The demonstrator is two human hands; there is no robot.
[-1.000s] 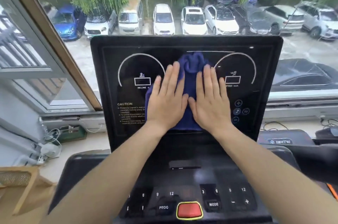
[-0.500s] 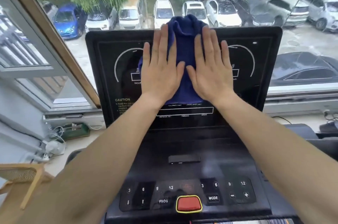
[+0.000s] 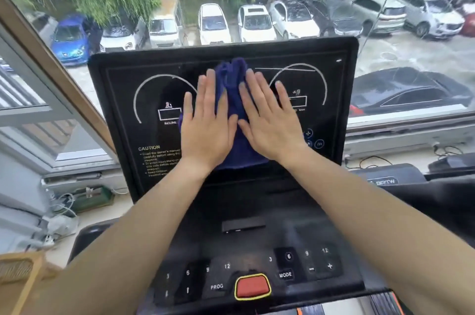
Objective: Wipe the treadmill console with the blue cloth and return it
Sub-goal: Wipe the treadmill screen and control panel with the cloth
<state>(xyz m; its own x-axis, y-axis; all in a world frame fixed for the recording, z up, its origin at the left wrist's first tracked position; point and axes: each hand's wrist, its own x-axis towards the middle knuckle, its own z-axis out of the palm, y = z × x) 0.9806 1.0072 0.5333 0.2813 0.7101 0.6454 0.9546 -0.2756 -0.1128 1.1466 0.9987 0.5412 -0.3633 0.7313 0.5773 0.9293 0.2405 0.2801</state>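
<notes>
At the far left, a wooden window frame (image 3: 55, 78) is seen slanting down toward the treadmill console (image 3: 144, 78), and a clutter of cables (image 3: 64, 208) lies on the sill below it. The console's upright black display panel is filled on its left side by a white arc over a small box marked INCLINE (image 3: 170, 122), with a block of CAUTION text (image 3: 154, 160) printed near the panel's lower left corner.

The left hand (image 3: 207, 124) is laid flat on the middle of the panel, palm down, its fingers (image 3: 210, 86) spread a little apart and stretched toward the panel's top edge; they are not curled round anything. Beneath and between the two hands the blue cloth (image 3: 231, 75) is pressed against the panel: its bunched upper end shows above the fingertips, near the top edge, and its lower hem shows below the wrists. The right hand (image 3: 270, 124) is laid flat just beside the left, thumbs nearly touching, its fingers (image 3: 257, 91) likewise extended and slightly apart, resting on the cloth and partly on the bare panel.

To the right of the hands a second white arc (image 3: 318, 78) is printed, with small round icons (image 3: 314, 138) under it near the panel's right edge.

On the lower keypad deck, a PROG key (image 3: 216, 286), a red stop button (image 3: 252, 286) ringed in yellow, and a MODE key (image 3: 285, 275) are set in that order along the near edge. Parked cars (image 3: 213, 24) are seen through the glass beyond.
</notes>
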